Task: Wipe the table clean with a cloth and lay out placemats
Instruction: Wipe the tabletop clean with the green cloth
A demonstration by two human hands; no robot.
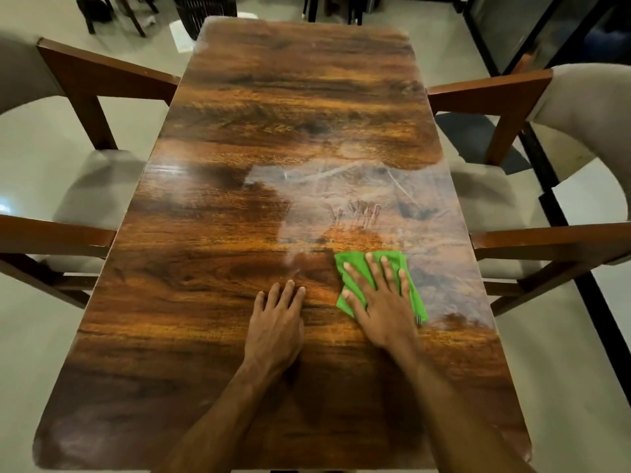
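A glossy dark wooden table [239,165] fills the view, with pale smear marks on its right middle part. A folded green cloth [418,300] lies flat on the table's near right area. My right hand [379,298] presses down on the cloth with straight, spread fingers. My left hand [276,322] rests flat on the bare wood just left of the cloth, fingers straight. No placemat is in view.
Wooden armchairs with grey cushions stand close on both sides, one at the left [99,189] and one at the right [505,196]. Dark furniture legs [116,11] stand on the pale floor beyond the far end.
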